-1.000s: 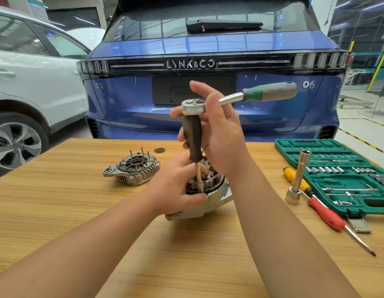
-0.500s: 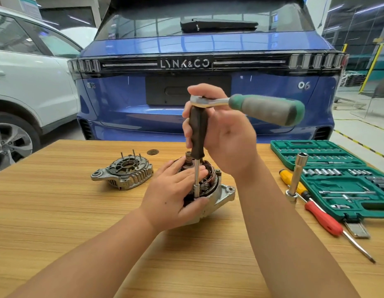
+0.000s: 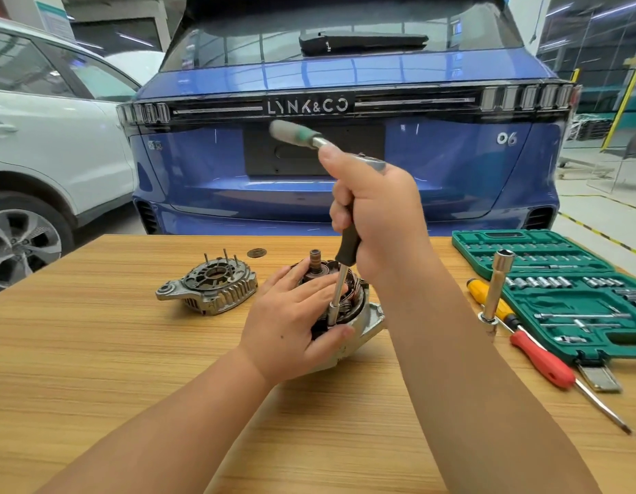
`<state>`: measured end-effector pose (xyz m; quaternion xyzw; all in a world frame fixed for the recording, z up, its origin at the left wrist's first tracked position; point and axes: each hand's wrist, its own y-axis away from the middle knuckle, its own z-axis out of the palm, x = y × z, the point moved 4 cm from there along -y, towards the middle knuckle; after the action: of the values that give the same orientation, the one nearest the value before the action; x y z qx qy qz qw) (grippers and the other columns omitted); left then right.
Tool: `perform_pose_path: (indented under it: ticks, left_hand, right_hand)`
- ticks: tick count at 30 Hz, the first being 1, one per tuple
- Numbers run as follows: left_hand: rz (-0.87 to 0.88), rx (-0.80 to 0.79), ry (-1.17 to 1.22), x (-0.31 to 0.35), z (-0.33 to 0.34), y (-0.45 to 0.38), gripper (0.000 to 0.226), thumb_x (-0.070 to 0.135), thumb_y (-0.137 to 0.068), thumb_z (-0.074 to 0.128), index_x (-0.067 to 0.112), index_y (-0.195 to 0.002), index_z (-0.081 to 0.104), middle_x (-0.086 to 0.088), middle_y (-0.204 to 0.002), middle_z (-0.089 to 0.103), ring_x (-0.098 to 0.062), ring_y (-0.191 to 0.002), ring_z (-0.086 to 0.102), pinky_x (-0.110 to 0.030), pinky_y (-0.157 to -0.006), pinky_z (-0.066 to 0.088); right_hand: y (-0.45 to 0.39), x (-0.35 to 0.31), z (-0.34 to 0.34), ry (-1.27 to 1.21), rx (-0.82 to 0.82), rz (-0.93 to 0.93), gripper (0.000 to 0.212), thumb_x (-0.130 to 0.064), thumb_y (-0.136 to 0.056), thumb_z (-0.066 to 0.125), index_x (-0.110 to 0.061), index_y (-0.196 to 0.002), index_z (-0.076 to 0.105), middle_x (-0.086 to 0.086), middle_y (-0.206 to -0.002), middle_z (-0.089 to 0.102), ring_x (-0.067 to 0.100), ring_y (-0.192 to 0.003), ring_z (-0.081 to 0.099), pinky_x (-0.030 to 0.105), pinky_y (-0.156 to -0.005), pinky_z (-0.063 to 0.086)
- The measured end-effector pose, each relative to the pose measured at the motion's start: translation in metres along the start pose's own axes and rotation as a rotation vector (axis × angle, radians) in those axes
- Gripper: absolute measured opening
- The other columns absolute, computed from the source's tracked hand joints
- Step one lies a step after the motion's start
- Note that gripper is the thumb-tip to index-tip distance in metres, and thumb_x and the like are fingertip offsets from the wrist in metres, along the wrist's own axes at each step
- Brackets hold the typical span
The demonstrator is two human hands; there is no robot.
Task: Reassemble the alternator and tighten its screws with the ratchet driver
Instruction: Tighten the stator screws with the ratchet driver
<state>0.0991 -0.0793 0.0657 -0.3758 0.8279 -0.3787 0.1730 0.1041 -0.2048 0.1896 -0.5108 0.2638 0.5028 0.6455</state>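
The right hand [image 3: 378, 222] is clenched around the black driver shaft [image 3: 347, 244] beneath the ratchet [image 3: 311, 139], its socket tip on the alternator body [image 3: 348, 308] at the table's [image 3: 95, 351] centre. The left hand [image 3: 291, 322] clasps that body's near side. Left of the alternator lies the detached end cover [image 3: 209, 288]; right of it, a green socket set [image 3: 565, 294]
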Motion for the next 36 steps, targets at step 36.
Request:
perform_pose_path:
  ticks: [36]
  left_hand:
    - [-0.055, 0.043, 0.045, 0.001, 0.001, 0.0, 0.047, 0.053, -0.092, 0.053, 0.025, -0.124, 0.071, 0.007, -0.13, 0.067, -0.037, -0.135, 0.051, -0.053, -0.106, 0.042]
  right_hand:
    - [-0.001, 0.004, -0.005, -0.064, -0.08, 0.059, 0.033, -0.024, -0.091, 0.071, -0.001, -0.113, 0.059, -0.006, -0.06, 0.044, 0.01, -0.05, 0.038, 0.029, -0.057, 0.031]
